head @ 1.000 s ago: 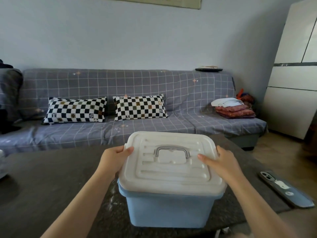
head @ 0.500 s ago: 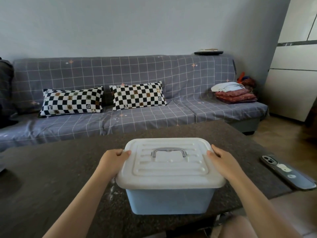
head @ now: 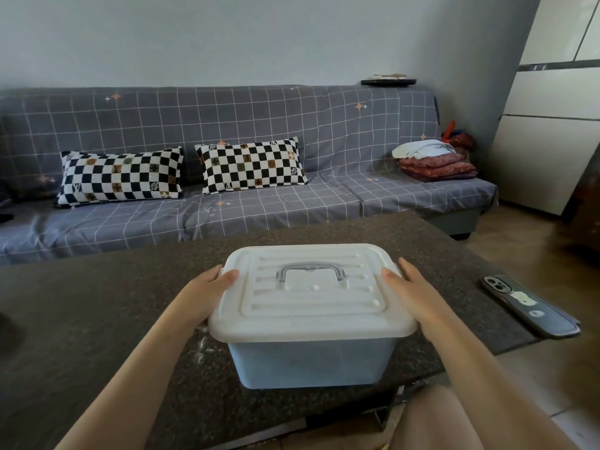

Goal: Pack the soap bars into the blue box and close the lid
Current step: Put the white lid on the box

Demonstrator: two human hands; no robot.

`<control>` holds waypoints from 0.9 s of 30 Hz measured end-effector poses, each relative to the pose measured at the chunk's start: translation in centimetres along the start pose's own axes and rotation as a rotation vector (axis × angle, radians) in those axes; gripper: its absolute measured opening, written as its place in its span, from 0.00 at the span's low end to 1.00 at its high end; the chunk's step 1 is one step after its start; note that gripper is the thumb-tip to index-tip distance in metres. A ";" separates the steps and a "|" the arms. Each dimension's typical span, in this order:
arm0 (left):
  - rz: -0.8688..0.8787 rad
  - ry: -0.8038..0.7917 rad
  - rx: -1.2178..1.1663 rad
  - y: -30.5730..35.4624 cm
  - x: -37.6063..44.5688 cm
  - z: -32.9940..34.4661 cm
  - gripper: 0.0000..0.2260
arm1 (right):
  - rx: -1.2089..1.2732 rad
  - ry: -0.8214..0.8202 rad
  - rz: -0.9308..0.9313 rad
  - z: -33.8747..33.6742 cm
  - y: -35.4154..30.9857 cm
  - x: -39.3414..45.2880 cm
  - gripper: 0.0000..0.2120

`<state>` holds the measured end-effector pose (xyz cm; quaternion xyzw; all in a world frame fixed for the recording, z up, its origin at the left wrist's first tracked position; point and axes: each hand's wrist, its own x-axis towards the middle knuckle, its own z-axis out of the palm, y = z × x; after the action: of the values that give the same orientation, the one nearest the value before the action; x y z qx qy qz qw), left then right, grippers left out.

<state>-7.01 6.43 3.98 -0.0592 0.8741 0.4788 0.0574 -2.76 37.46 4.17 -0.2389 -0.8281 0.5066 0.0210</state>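
Observation:
The blue box (head: pixel 311 363) stands on the dark speckled table (head: pixel 97 306) near its front edge. A white lid (head: pixel 308 297) with a grey handle lies flat across the top of the box. My left hand (head: pixel 203 295) grips the lid's left edge, thumb on top. My right hand (head: pixel 410 289) grips the lid's right edge the same way. No soap bars are visible; the box's inside is hidden by the lid.
A phone in a dark case (head: pixel 527 305) lies on the table's right end. Behind the table is a grey checked sofa (head: pixel 259 203) with two chequered pillows (head: pixel 250 165) and folded clothes (head: pixel 435 160). A white cabinet (head: pixel 548 125) stands at right.
The box with its lid came down from a raised, tilted position and now rests level on the table. Both hands stayed on the lid's sides; the view tilted downward.

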 end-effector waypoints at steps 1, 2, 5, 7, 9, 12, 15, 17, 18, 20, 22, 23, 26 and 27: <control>-0.013 0.022 0.009 -0.1 0.0 0.0 0.24 | -0.005 0.035 0.035 0.1 0.0 0.0 0.32; -0.043 0.069 0.022 -0.1 0.0 0.1 0.27 | -0.020 0.073 0.070 0.1 0.0 0.0 0.34; -0.052 0.234 0.063 -0.3 -0.1 0.3 0.24 | -0.044 0.150 0.097 0.2 -0.1 -0.3 0.36; -0.042 0.289 0.087 -0.1 -0.5 0.4 0.21 | -0.033 0.180 0.044 0.3 0.1 -0.3 0.32; -0.069 0.251 0.094 0.1 -0.6 0.5 0.23 | -0.035 0.203 0.008 0.4 0.2 -0.2 0.29; -0.092 0.171 0.100 0.1 -0.1 0.4 0.29 | -0.078 0.207 -0.028 0.5 0.2 -0.1 0.28; -0.072 0.112 0.124 0.2 0.5 0.2 0.26 | -0.093 0.202 -0.041 0.4 0.1 -0.1 0.27; -0.075 0.110 0.086 0.0 0.9 0.2 0.24 | -0.100 0.199 -0.050 0.5 0.1 0.2 0.27; -0.075 0.123 0.065 -0.1 1.0 0.3 0.23 | -0.099 0.193 -0.051 0.5 0.1 0.3 0.27; -0.067 0.180 0.054 -0.4 1.0 0.5 0.20 | -0.080 0.177 -0.051 0.7 -0.1 0.7 0.27; -0.050 0.245 0.094 -0.5 1.2 0.5 0.15 | -0.048 0.165 -0.061 1.2 -0.5 1.3 0.24; -0.044 0.268 0.112 -0.4 1.4 0.2 0.15 | -0.037 0.162 -0.072 1.6 -0.8 1.6 0.23; -0.035 0.315 0.091 -0.7 2.2 -1.0 0.19 | 0.006 0.148 -0.095 3.2 -1.8 2.4 0.20; -0.042 0.340 0.074 -0.8 2.4 -1.6 0.20 | 0.019 0.141 -0.099 3.9 -2.1 2.7 0.20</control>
<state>-9.33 4.50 3.79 -0.1558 0.8866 0.4282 -0.0792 -7.02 34.52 3.50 -0.2325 -0.8306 0.4947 0.1064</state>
